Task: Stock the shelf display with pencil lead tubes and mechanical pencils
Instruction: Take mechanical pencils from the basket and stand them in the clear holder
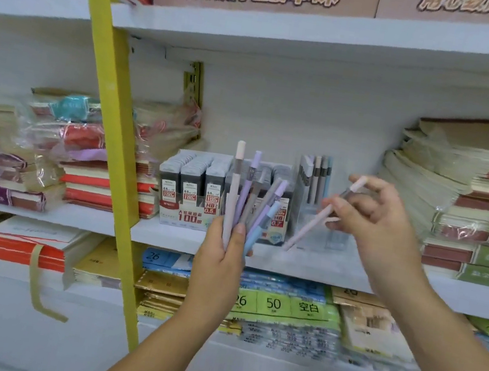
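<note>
mechanical pencils (pixel 250 199) fan up out of my left hand (pixel 218 265), about five or six in pale pink, lilac, grey and blue, gripped by their lower ends with the caps pointing up. my right hand (pixel 376 220) pinches one more, a pale pink pencil (pixel 318 220), between thumb and fingertips near its cap end. its tip slants down and left toward the shelf (pixel 350 277), and the other fingers are loosely spread.

by my reading the lead side is done or close to it: the lead tube box (pixel 190 189) sits on the shelf with its rows looking full, right behind the bunch in my left hand. the pencil side is partway. the clear holder (pixel 313 190) just right of the box has a few pencils standing upright at its back. its front looks unfilled, though the plastic is blurred and i can't be sure. what is left is the single pencil and then the bunch.

the pale pink pencil hangs just in front of the holder, tip low near its base, not inside it as far as i can tell. the bunch is left of the holder, near but apart from my right hand. stacks of notebooks (pixel 477 198) crowd the shelf to the holder's right.
</note>
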Demonstrator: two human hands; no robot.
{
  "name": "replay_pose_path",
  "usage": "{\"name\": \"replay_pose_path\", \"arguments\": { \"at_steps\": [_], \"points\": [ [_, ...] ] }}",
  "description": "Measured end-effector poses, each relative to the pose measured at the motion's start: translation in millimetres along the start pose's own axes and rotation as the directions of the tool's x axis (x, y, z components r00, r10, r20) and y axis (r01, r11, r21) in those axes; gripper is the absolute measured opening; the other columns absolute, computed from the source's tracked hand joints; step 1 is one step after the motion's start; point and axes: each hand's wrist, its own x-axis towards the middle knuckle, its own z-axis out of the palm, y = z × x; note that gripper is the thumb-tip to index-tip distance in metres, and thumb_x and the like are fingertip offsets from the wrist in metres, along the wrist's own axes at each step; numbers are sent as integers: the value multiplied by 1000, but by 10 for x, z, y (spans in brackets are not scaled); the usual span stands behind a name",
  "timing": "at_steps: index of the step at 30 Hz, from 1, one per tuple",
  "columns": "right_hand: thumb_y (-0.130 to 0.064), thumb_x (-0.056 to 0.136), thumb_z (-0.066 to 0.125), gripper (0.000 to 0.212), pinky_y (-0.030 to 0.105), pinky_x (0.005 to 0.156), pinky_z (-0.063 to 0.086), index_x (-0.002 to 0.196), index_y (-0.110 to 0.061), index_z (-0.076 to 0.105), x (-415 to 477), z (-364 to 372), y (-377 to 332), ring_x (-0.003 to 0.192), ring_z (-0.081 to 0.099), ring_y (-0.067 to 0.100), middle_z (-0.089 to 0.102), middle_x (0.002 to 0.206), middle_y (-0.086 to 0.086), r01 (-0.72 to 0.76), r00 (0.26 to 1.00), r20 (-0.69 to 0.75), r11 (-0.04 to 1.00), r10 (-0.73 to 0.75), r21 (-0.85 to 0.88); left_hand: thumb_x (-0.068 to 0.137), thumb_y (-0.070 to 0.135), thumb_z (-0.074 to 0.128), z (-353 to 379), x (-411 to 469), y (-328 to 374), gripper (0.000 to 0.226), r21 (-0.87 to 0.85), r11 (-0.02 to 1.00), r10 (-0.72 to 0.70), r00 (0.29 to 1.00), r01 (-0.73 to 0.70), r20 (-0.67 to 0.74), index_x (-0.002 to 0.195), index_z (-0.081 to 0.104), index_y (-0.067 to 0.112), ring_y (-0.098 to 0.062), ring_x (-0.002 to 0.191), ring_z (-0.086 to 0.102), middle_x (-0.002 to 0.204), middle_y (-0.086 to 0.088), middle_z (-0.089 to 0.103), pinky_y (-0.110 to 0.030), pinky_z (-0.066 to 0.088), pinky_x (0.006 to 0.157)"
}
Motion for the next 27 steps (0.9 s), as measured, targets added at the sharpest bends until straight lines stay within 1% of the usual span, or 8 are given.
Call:
{"name": "replay_pose_path", "arguments": {
  "at_steps": [2,5,7,11,16,21,25,27],
  "points": [
    [-7,91,64,37,26,68,58,106,-36,46,354,-126,-189,87,73,18,74,89,7,124,992,-22,988,-127,-92,104,43,42,56,217,161,15,20,999,45,999,-45,-8,104,56,49,-1,60,52,77,23,63,-31,46,52],
    [-4,90,64,46,23,68,57,102,-44,45,816,-246,-283,82,72,17,71,87,10,223,973,6,943,-229,-247,105,42,42,128,517,318,14,32,996,85,996,-85,-20,102,56,44,-1,55,49,73,23,61,-31,44,50],
    [-1,90,63,46,24,67,58,99,-44,48,1042,-269,-191,81,71,18,67,92,8,213,977,50,911,-208,-354,105,42,42,149,668,352,15,50,995,93,995,-92,-27,103,56,42,-1,54,48,70,21,61,-29,44,49],
    [-2,87,66,37,49,78,58,104,-32,52,1273,-261,136,77,68,25,61,85,2,177,983,122,849,-134,-497,104,40,43,160,834,328,16,79,993,93,995,-89,-49,100,58,41,-4,55,49,68,16,60,-29,43,48],
    [-9,86,70,43,49,77,57,94,-45,46,1351,-266,375,72,68,19,61,80,-6,227,972,186,781,-144,-582,101,44,43,186,924,315,17,130,986,118,990,-108,-75,98,57,36,-5,52,46,67,14,59,-30,41,46],
    [-11,83,73,47,39,70,57,87,-49,45,1408,-217,424,67,65,12,64,79,-5,280,954,266,737,-141,-615,102,43,43,215,933,305,17,165,979,135,987,-119,-87,100,58,34,-2,48,45,65,18,58,-23,39,41],
    [-14,83,74,52,19,62,48,92,-49,36,1422,-193,465,67,61,5,63,74,-3,322,940,313,661,-138,-678,102,42,44,212,915,302,17,143,984,119,989,-105,-91,103,59,35,-2,50,45,66,16,58,-29,41,45],
    [-14,83,74,51,16,62,44,95,-45,36,1407,-186,487,68,59,6,62,71,-4,335,938,315,621,-147,-709,102,43,44,210,900,311,17,145,984,121,989,-108,-87,103,58,35,-1,49,45,67,17,59,-28,42,45]
  ]
}}
